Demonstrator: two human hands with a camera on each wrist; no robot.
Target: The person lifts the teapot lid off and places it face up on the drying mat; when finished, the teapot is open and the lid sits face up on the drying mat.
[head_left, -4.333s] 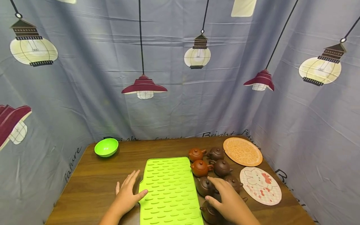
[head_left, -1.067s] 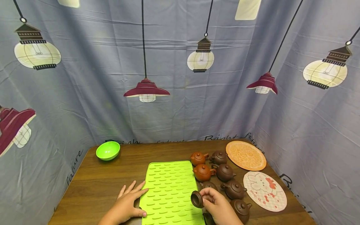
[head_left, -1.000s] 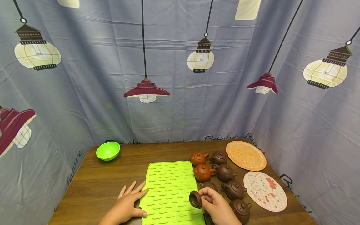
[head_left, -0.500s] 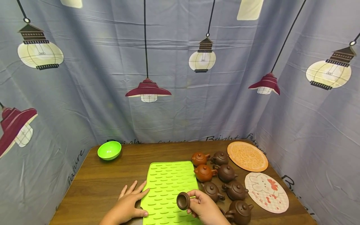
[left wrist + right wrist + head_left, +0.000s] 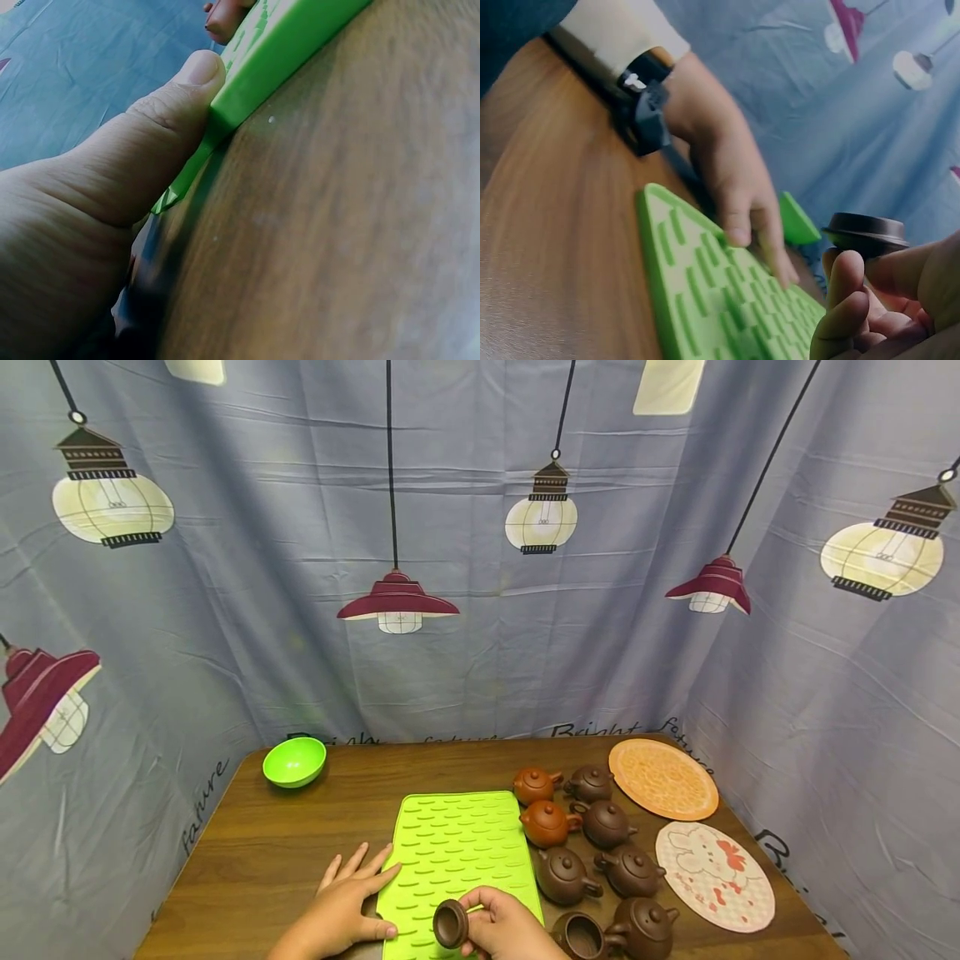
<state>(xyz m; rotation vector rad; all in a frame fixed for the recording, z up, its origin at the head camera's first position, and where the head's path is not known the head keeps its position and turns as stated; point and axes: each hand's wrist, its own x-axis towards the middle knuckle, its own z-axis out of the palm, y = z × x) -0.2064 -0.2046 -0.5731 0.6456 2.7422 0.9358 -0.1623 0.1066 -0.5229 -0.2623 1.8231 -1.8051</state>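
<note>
Lid point(image 5: 451, 924): hung above the near part of the green mat point(image 5: 450, 835), its brown hollow side turned toward the person.
Right hand point(image 5: 510, 930): pinched the lid between thumb and fingers.
Left hand point(image 5: 343, 902): lay spread across the mat's left edge, thumb and forefinger on it.
Uncovered teapot point(image 5: 583, 936): stood just right of the mat, mouth bare, beside another brown teapot point(image 5: 645, 929).
Step in hand: seemed, to my eye, to be setting the lid aside.
Next move: probably called for lowering the lid flat onto the steadied mat, then loosening the pinch once it sat still.
</note>
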